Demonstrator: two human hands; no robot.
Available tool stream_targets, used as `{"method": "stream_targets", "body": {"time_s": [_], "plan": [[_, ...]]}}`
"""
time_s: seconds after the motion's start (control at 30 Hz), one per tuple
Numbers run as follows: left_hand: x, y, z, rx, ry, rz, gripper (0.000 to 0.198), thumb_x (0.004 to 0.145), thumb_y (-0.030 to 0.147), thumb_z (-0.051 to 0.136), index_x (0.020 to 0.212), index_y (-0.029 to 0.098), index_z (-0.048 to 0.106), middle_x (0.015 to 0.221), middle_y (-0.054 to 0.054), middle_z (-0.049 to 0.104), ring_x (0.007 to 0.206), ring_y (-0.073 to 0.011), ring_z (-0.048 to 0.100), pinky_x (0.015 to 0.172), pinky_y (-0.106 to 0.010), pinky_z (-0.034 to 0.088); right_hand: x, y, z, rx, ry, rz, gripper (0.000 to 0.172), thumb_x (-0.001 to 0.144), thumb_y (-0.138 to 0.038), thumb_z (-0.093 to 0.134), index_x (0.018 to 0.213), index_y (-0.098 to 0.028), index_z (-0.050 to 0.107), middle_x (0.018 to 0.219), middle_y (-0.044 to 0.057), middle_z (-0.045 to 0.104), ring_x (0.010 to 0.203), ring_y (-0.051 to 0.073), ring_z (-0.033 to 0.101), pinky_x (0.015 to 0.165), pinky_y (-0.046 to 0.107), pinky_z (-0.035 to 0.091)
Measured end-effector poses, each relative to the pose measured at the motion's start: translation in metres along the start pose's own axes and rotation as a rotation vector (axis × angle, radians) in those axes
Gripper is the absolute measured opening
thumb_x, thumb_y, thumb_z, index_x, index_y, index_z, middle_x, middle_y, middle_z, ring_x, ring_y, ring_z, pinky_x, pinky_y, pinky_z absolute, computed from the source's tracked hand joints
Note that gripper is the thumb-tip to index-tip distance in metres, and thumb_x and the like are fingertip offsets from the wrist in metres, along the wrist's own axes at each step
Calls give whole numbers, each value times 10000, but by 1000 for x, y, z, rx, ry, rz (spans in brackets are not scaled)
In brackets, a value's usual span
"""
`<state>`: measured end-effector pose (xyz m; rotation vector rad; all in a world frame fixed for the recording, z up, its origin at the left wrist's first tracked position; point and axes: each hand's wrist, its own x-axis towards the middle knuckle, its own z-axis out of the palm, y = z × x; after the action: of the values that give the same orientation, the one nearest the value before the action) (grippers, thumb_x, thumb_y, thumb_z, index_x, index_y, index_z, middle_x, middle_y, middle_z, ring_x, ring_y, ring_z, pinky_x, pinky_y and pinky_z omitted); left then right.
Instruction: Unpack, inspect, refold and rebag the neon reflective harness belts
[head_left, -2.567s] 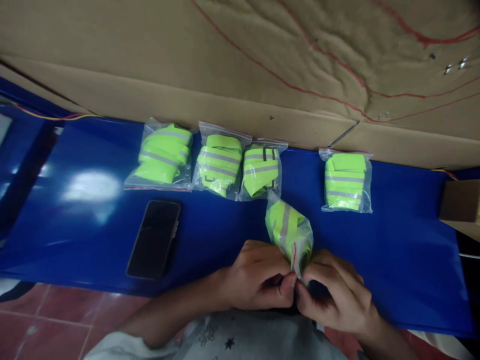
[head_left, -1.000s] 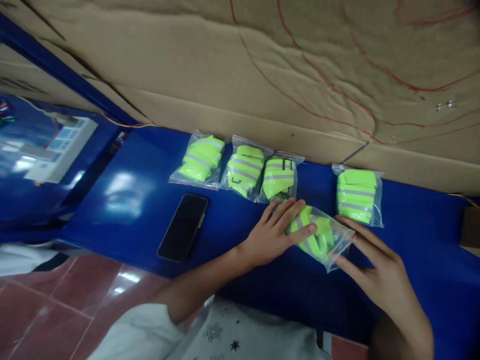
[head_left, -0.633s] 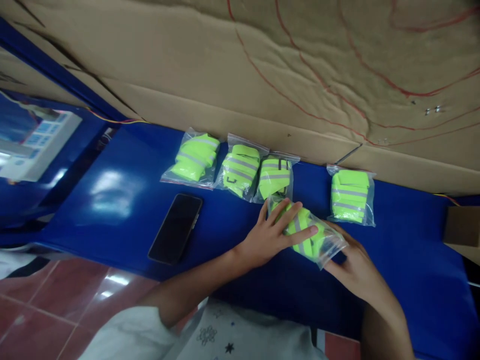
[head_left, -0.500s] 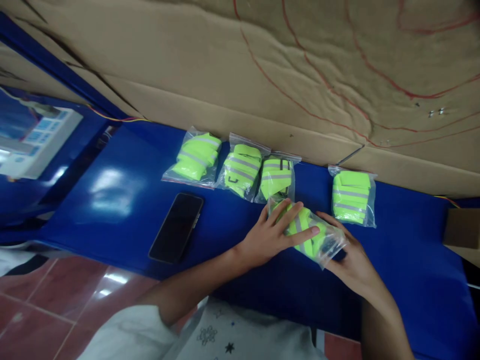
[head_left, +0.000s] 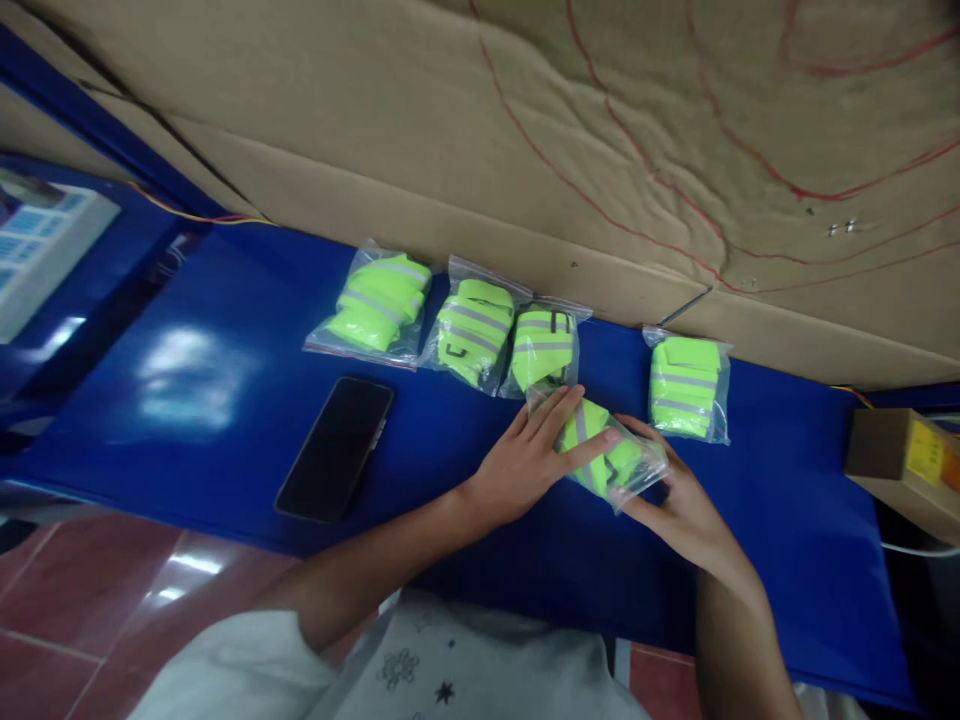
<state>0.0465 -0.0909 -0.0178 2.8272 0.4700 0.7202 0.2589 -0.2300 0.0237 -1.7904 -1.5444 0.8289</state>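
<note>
A clear zip bag holding a folded neon-yellow reflective band (head_left: 609,458) lies on the blue table (head_left: 225,420). My left hand (head_left: 529,458) rests flat on its left part, fingers stretched out. My right hand (head_left: 679,500) cups the bag's right end, fingers bent around its edge. Behind it stand other filled bags: three in a row (head_left: 375,305), (head_left: 472,328), (head_left: 541,345) and one apart at the right (head_left: 686,385).
A black phone (head_left: 335,448) lies face up left of my hands. Cardboard sheets (head_left: 525,150) with red lines lean along the table's far edge. A small cardboard box (head_left: 896,455) sits at the right end. A white panel (head_left: 37,250) shows at far left.
The bag was held upright in both hands' pinch at its seal; it now lies on the table. My left hand flattened on it, my right hand closed in around its right end.
</note>
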Motion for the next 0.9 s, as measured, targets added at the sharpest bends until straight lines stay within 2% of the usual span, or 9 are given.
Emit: {"method": "stream_targets", "body": {"time_s": [0.1,0.27,0.4,0.5,0.63,0.77,0.9], "plan": [[0,-1,1,-8,-21,-1,803,958,102,618,1636,325,250,1675,-234,316,1539,-377,399,1118,-536,522,3,1,7,34,49,27,513,893,-367,767,1379,-257,647,1519,123,581,1387,302,592,1157,464,501],[2,-4,-5,-76,-93,-1,782,934,91,618,1624,266,295,1655,-235,361,1534,-365,411,1141,-535,501,5,8,4,187,4,79,513,931,-425,726,1399,-235,635,1461,132,638,1322,295,649,1073,447,568],[3,-3,-9,-16,-151,-15,757,968,118,581,1645,297,293,1697,-177,337,1539,-336,411,1105,-505,529,6,3,4,52,17,20,569,880,-428,779,1396,-241,630,1470,140,620,1342,306,629,1104,461,540],[3,0,-11,56,-172,-10,783,974,106,569,1657,342,268,1715,-166,305,1543,-334,405,1073,-492,544,8,1,9,-63,64,4,478,883,-398,768,1320,-233,660,1435,142,635,1300,305,655,1087,460,548],[3,4,-10,91,-171,3,818,960,167,615,1668,324,236,1697,-199,327,1539,-375,397,1060,-529,535,10,3,14,-87,106,-5,383,889,-363,741,1239,-217,683,1382,138,662,1223,292,692,1047,440,570],[0,8,-2,110,-122,-5,766,981,228,615,1657,291,261,1672,-216,368,1516,-384,422,1062,-550,522,13,-1,21,-44,72,18,405,866,-396,767,1219,-215,685,1360,130,657,1187,282,697,1019,421,581],[-3,9,4,114,-64,-5,744,987,214,610,1644,288,270,1640,-250,400,1515,-415,415,1076,-594,491,17,-6,36,-16,196,125,420,829,-429,798,1164,-201,686,1236,117,694,1093,279,715,966,413,588]]}}
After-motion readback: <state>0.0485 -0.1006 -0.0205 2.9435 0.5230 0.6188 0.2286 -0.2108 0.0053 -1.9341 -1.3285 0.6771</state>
